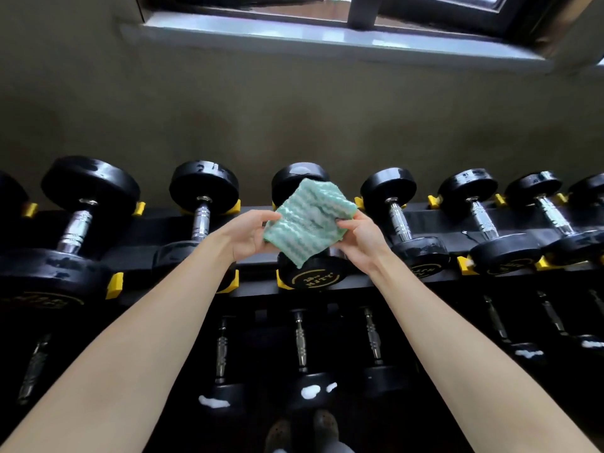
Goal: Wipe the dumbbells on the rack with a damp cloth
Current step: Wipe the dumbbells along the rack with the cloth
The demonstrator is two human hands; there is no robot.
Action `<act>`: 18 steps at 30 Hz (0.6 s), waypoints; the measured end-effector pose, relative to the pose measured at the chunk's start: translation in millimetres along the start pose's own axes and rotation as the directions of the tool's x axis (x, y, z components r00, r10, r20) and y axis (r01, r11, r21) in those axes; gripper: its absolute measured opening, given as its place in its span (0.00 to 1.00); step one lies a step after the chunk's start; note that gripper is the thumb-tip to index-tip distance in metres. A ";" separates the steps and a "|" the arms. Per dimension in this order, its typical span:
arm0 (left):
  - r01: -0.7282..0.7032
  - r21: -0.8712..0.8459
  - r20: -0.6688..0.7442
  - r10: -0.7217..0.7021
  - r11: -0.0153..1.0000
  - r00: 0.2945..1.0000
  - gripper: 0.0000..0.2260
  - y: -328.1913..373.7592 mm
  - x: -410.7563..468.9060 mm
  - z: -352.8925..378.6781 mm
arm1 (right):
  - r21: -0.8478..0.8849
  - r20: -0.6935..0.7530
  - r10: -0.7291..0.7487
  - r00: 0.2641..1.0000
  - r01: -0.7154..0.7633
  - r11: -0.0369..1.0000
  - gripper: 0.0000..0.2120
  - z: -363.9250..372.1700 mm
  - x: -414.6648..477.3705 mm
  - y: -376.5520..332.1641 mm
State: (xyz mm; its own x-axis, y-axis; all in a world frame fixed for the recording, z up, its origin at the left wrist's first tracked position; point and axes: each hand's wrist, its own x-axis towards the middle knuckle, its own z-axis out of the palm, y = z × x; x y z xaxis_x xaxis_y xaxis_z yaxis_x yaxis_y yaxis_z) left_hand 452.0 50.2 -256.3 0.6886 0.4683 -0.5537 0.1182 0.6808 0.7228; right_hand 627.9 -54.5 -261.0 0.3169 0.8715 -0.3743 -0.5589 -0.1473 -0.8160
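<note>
A green and white striped cloth (307, 220) is stretched between both hands above the top row of the rack. My left hand (251, 235) pinches its left edge and my right hand (359, 238) pinches its right edge. Directly behind and below the cloth sits a black dumbbell (310, 276) with a yellow ring logo on its near head; its handle is hidden by the cloth. Several more black dumbbells with chrome handles line the top row, such as a dumbbell on the left (202, 204) and a dumbbell on the right (397, 217).
The black rack (434, 220) has yellow cradles (114, 286) at each slot. A lower row holds several smaller dumbbells (302, 351) in shadow. A grey wall and a window sill (327, 37) rise behind. My shoes (323, 429) show at the bottom.
</note>
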 end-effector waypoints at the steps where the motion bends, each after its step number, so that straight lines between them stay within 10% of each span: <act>1: -0.005 -0.020 -0.009 0.005 1.000 1.000 0.12 1.8 4.1 0.5 | -0.057 0.002 -0.011 1.000 0.011 0.998 0.19 -1.1 2.8 0.2; 13: 0.060 -0.272 0.071 -0.042 0.961 0.997 0.18 40.8 44.5 24.8 | -0.192 0.111 0.025 0.994 -0.004 0.981 0.21 -14.1 50.0 -7.8; 18: 0.109 -0.128 0.122 -0.093 0.986 0.988 0.22 62.7 62.6 38.0 | -0.325 0.101 0.047 0.994 -0.012 0.946 0.15 -29.5 77.0 -14.5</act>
State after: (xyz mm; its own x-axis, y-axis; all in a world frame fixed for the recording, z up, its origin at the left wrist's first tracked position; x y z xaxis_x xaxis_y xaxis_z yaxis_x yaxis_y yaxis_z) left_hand 529.7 100.8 -229.9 0.7570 0.3305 -0.5637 0.0998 0.7941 0.5996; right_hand 683.0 0.9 -291.0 0.2111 0.9064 -0.3658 -0.2831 -0.3015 -0.9105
